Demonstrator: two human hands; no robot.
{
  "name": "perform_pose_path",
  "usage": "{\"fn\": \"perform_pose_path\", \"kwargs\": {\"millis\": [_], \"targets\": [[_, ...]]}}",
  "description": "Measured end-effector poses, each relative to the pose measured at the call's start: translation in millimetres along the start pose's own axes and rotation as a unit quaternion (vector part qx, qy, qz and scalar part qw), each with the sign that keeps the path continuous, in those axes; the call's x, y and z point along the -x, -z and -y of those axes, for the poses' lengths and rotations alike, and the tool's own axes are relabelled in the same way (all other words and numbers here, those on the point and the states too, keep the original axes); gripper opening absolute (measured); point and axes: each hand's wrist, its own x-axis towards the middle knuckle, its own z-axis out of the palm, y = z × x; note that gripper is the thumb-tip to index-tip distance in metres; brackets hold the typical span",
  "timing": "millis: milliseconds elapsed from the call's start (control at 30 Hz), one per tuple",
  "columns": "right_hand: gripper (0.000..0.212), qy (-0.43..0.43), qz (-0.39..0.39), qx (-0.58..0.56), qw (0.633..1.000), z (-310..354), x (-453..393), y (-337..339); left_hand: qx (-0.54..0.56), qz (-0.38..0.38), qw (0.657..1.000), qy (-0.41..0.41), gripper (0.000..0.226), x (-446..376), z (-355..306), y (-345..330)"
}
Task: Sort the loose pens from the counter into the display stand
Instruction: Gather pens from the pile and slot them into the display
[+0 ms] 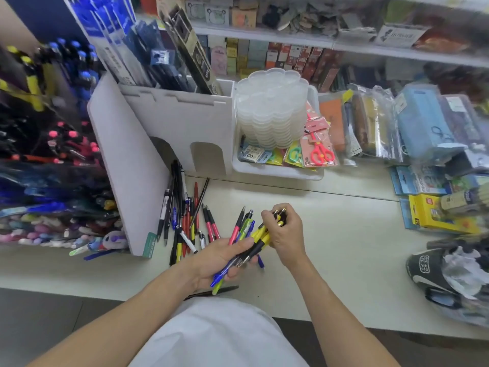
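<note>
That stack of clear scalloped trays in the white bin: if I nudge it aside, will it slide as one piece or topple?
The stack of clear trays stands taller than the white bin's wall, so a push near the top may tip it. The thin plastic looks light and probably slippery, so the layers could shear apart. Pushing low seems safer.

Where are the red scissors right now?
The red scissors lie packaged in the white tray at the back of the counter, just right of the stacked clear containers.
</note>
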Motion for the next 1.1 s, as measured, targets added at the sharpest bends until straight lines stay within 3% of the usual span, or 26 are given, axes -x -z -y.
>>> {"fn": "perform_pose_path", "kwargs": {"millis": [100, 267, 467, 600, 767, 967, 1033, 1100], "targets": [[0.021, 0.024, 0.017, 0.007, 1.0, 18.4, 12.6, -9.2, -0.05, 0.008, 0.998, -0.023, 0.035, 24.0, -6.9, 8.3], [0.012, 0.061, 0.023, 0.027, 0.997, 61.8, 34.2, -48.5, -0.07, 0.031, 0.993, -0.088, 0.045, 65.1, -23.1, 30.8], [0.011, 0.151, -0.053, 0.048, 0.986, 117.0, 57.5, -108.5, -0.083, -0.06, 0.979, -0.175, 0.039, 134.2, -59.1, 53.8], [0.012, 0.236, -0.126, 0.0, 0.964, 147.7, 79.7, -155.6, -0.057, -0.144, 0.964, -0.214, 0.065, 173.6, -78.2, 78.1], [0.017, 0.309, -0.092, -0.007, 0.947, 176.5, 104.6, -195.9, -0.082, -0.145, 0.957, -0.24, 0.061, 213.7, -83.6, 81.9], [0.016, 0.307, -0.063, 0.024, 0.949, 205.0, 120.3, -219.1, -0.08, -0.164, 0.943, -0.278, 0.049, 254.4, -95.0, 96.2], [0.017, 0.32, -0.099, -0.007, 0.942, 217.6, 118.8, -229.4, -0.05, -0.175, 0.937, -0.297, 0.053, 262.5, -100.7, 107.2], [0.013, 0.369, -0.173, -0.03, 0.913, 233.2, 109.3, -236.9, 0.001, -0.183, 0.926, -0.33, 0.056, 268.3, -106.8, 121.0]]}}
